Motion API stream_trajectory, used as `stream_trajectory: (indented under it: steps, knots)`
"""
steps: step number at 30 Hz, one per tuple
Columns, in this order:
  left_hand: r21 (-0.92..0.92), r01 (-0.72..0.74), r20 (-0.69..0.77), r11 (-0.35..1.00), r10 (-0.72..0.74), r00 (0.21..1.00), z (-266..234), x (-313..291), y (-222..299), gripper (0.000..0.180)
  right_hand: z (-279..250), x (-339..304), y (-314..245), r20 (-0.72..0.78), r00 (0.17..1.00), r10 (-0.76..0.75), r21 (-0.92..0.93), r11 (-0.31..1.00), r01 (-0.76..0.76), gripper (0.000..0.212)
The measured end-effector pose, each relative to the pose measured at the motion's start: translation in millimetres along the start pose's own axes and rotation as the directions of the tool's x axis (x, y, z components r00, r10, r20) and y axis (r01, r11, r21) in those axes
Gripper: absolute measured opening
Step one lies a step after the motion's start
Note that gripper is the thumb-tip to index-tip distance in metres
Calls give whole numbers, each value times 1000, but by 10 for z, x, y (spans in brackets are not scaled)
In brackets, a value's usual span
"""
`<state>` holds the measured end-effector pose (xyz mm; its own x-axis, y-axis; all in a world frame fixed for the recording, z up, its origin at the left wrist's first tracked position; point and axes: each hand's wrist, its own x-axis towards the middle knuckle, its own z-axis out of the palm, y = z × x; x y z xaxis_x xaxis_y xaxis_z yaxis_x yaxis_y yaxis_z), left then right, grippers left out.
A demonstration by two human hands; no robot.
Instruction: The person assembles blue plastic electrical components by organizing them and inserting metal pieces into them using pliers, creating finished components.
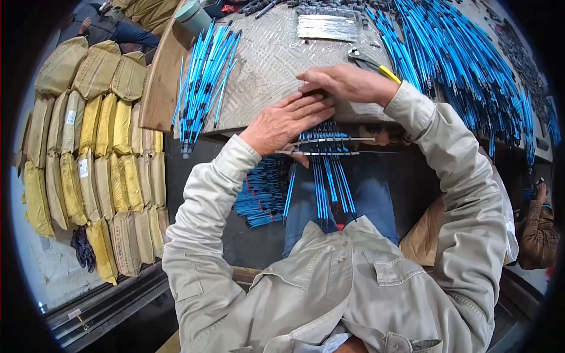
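A bundle of thin blue rods with black fittings (323,166) hangs at the table's front edge, above my lap. Two white cable ties (341,139) run across it, their long tails sticking out sideways. My left hand (288,120) lies over the bundle's upper part with long, straight fingers, its thumb showing below on the near side. Coming in from the right, my right hand (344,83) is flat, fingers stretched together, its fingertips by those of the left at the bundle's top. The bundle's upper ends are hidden beneath both hands.
Pliers with a yellow handle (371,66) lie beyond my right hand, near a pack of white ties (327,27). Blue rods form a large pile (453,53) at right and a smaller group (206,82) at left. Tied bundles (262,194) sit below; wrapped packages (94,129) stack leftward. Other people are nearby.
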<state>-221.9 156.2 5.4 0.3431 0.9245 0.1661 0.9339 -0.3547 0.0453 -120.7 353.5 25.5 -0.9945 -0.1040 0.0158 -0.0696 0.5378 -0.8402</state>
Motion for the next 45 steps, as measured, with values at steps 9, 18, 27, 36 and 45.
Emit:
stream_trajectory:
  steps: [9, 18, 27, 36, 45]
  knots:
    - [-37, 5, -4, 999, -5, 1000, 12, 7, -16, 105, -936, 649, 553, -373, 927, -39, -595, 776, -207, 19]
    - [-105, 11, -16, 994, -13, 1000, 1, 72, -27, 72, -1027, 689, 770, -317, 919, -234, -859, 481, -174, 12]
    - [-83, -25, -8, 996, 24, 1000, 7, 49, -65, 100, -29, -246, 39, -446, 838, -316, -554, 832, 19, 9]
    - [-81, -21, -27, 996, 19, 999, 19, 64, -58, 80, 73, -494, 233, -591, 791, -157, -591, 751, -293, 12]
    - [-101, -18, -28, 995, 15, 999, 13, 81, -62, 73, 61, -469, 210, -542, 808, -233, -682, 684, -261, 19]
